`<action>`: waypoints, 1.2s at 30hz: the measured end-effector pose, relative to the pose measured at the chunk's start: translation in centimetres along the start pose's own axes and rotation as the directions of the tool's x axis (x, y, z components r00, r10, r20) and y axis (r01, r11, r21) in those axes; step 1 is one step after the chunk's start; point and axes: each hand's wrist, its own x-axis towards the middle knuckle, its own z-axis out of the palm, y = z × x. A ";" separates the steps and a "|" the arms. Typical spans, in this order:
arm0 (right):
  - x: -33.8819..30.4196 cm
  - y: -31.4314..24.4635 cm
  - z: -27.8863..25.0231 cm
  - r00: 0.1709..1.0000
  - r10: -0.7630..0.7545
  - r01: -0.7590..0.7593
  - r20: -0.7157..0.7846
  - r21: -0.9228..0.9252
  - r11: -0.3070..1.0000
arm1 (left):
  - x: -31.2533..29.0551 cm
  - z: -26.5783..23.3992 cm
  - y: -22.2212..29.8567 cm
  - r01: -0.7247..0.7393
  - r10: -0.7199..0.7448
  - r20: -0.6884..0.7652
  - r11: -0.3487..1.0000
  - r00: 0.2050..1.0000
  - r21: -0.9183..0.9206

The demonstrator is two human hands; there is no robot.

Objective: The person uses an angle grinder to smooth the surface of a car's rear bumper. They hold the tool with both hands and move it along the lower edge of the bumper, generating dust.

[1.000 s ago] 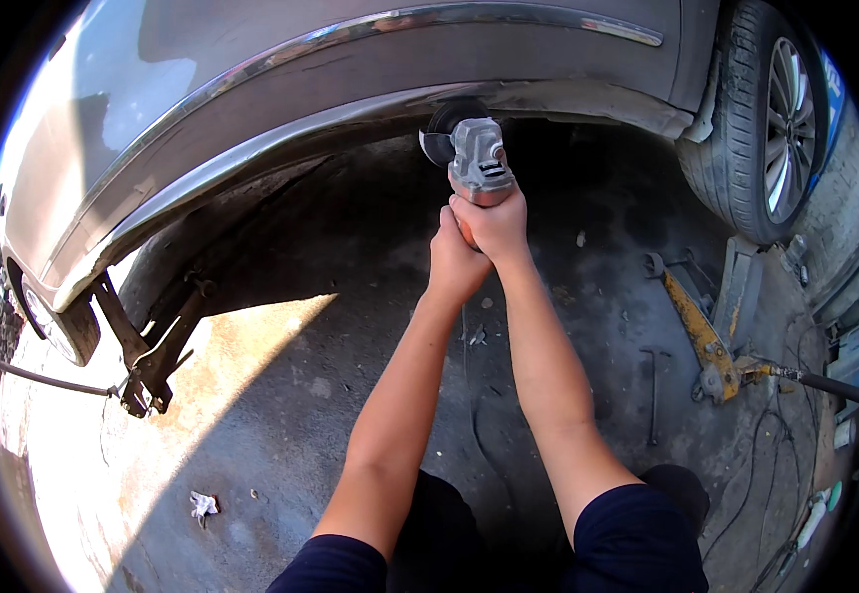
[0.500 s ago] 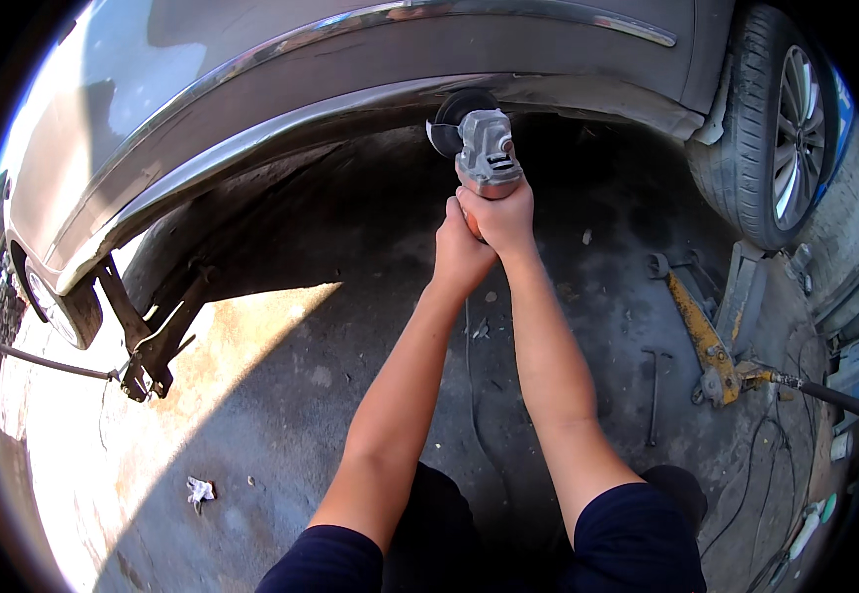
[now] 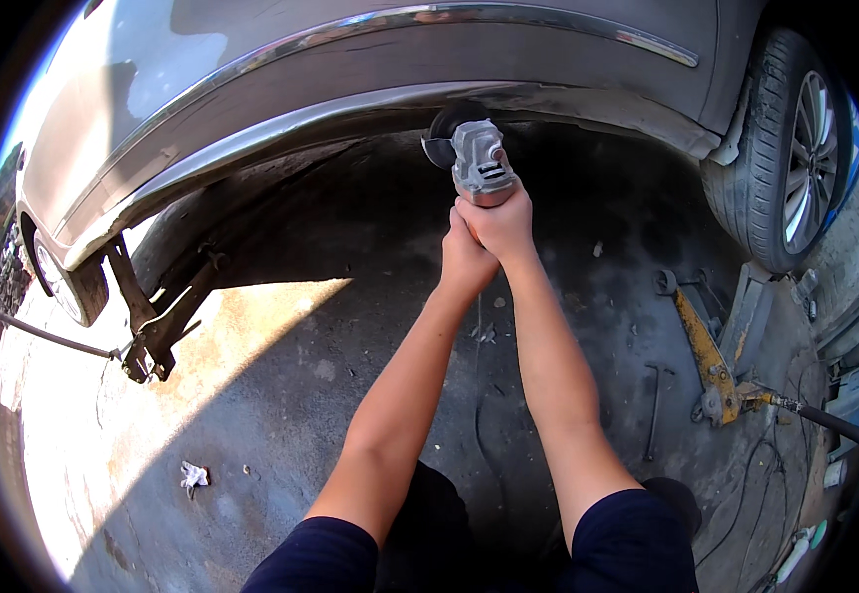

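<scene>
Grinder [image 3: 480,161] at far middle, disc [image 3: 448,119] by lower edge of car [image 3: 350,74], contact unclear. Left hand [image 3: 464,257], right hand [image 3: 503,225]: fingers clasped round grinder. Yellow jack [image 3: 703,341] on floor [image 3: 291,425], right.

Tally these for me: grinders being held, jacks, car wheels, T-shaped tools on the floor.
Grinder being held: 1
Jacks: 2 (left jack, right jack)
Car wheels: 2 (left wheel, right wheel)
T-shaped tool: 1
Total: 6

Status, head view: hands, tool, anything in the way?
Left hand and right hand both gripping angle grinder. Grinder's disc up at car's sill, contact unclear. Yellow floor jack off right, apart from hands.
</scene>
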 end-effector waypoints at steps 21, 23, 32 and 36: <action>0.1 0.2 0.5 1.000 0.017 -0.016 -0.004 0.090 0.996 | 0.1 -0.6 -0.4 0.001 -0.001 0.023 1.000 1.000 0.015; -0.1 0.3 0.4 0.999 0.004 -0.001 -0.034 0.090 0.996 | 0.2 -0.7 -0.3 0.000 -0.001 0.032 1.000 0.999 0.024; -0.1 0.9 0.8 0.999 0.007 -0.004 -0.039 0.085 0.996 | 0.3 -1.1 -0.4 0.025 -0.027 0.041 0.999 0.999 0.047; -0.3 0.6 0.9 0.998 -0.028 0.035 -0.062 0.109 0.993 | 0.4 -1.2 -0.3 0.015 -0.016 0.044 0.999 0.999 0.041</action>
